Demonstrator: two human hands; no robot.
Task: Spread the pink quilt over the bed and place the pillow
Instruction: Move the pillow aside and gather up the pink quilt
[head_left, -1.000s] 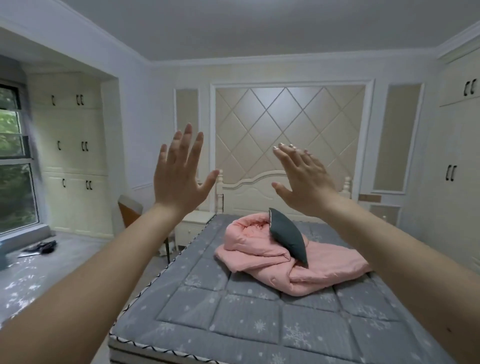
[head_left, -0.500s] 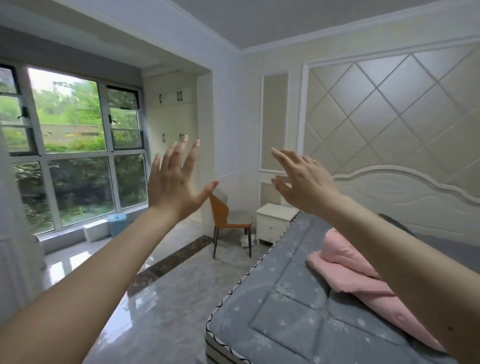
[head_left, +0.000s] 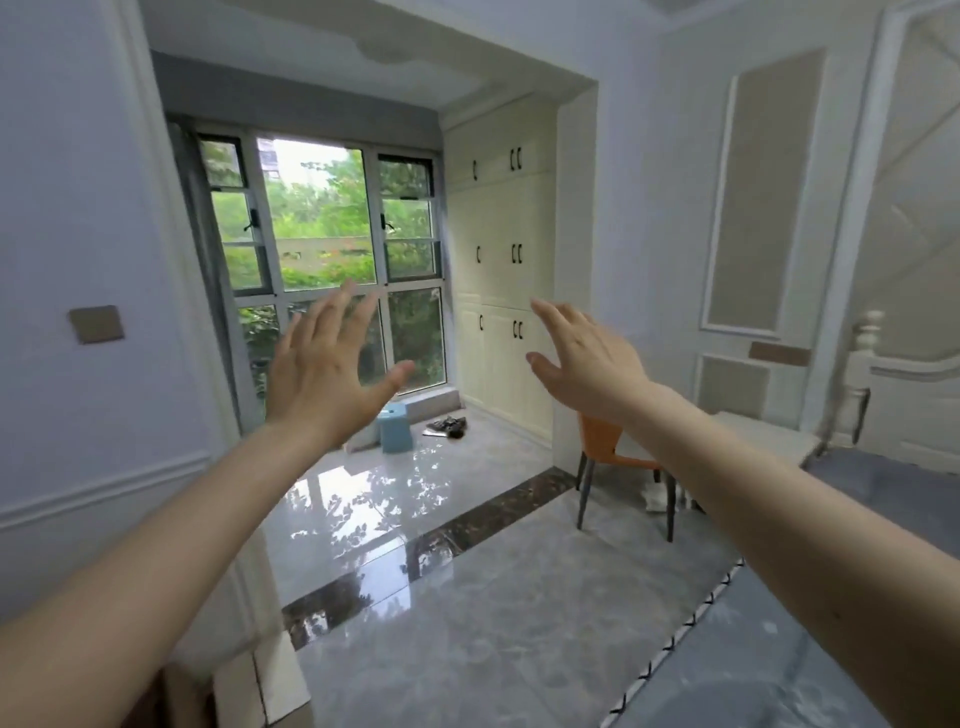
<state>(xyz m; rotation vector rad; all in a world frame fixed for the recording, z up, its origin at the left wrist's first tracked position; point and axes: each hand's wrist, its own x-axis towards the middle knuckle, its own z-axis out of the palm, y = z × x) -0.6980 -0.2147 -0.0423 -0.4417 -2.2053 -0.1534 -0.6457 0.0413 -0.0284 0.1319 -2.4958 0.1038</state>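
Note:
Both my arms are stretched out in front of me at chest height. My left hand (head_left: 327, 371) is open, fingers spread, palm facing away. My right hand (head_left: 582, 358) is open too and holds nothing. Only the grey mattress corner of the bed (head_left: 779, 670) shows at the lower right, with its black-and-white piped edge, and a slice of the white headboard (head_left: 904, 395) at the right. The pink quilt and the dark pillow are out of view.
An orange chair (head_left: 613, 457) stands by a white nightstand (head_left: 763, 441) beside the bed. A blue stool (head_left: 395, 428) and dark items on the floor (head_left: 447, 427) sit near the window (head_left: 322, 249). Cream cabinets (head_left: 498, 291) line the alcove. Glossy grey floor tiles (head_left: 467, 597) lie ahead.
My view has swung left, away from the bed toward the window; the quilt and pillow have left the frame. Both hands stay raised and open.

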